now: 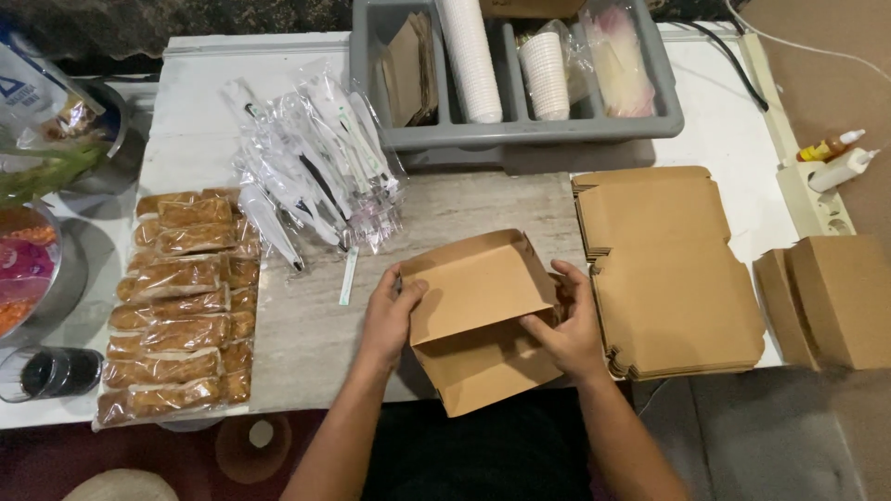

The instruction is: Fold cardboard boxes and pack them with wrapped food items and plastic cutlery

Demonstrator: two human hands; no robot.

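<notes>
While both hands clamp a half-folded brown cardboard box point(478, 320) at the desk's point(306, 343) near edge, left hand point(390, 315) fingers curl on its left wall, right hand point(568, 332) pinches the right flap; flat box blanks point(668, 269) beside, grey divided bin point(515, 130) at far edge.

A pale stone-topped table point(464, 199) carries everything. Its landmark is the grey divided bin point(515, 130) at the far edge. In front of the bin to the left lies a heap of clear-wrapped cutlery packs point(311, 162); further left, rows of wrapped pastries point(181, 301). In front of the bin to the right sits a stack of flat brown cardboard blanks point(673, 269), with folded brown boxes point(831, 301) beyond it.
</notes>
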